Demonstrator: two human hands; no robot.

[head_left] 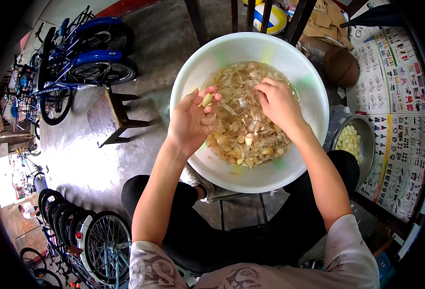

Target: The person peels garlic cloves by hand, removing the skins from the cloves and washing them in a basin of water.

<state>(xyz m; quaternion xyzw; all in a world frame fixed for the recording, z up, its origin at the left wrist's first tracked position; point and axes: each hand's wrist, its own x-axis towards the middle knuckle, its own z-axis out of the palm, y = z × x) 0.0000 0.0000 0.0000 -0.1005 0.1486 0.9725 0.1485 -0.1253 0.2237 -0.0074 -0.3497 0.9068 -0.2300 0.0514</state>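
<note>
A large white basin (193, 161) holds water with many garlic skins and cloves (251, 130). Over its left part is my left hand (193, 118), palm up, with a garlic clove (207, 99) held at the fingertips. My right hand (277, 101) is above the skins in the right part of the basin, its fingers bent together and pointing down; whatever they hold, if anything, is hidden. To the right of the basin, a metal bowl (366, 144) contains peeled cloves (349, 141).
A wooden stool (107, 115) stands left of the basin, with blue bicycles (97, 58) beyond it. More bicycles (107, 245) are at the lower left. A brown ball (340, 67), a volleyball (272, 20) and cardboard (323, 24) lie at the upper right, near a printed sheet (400, 159).
</note>
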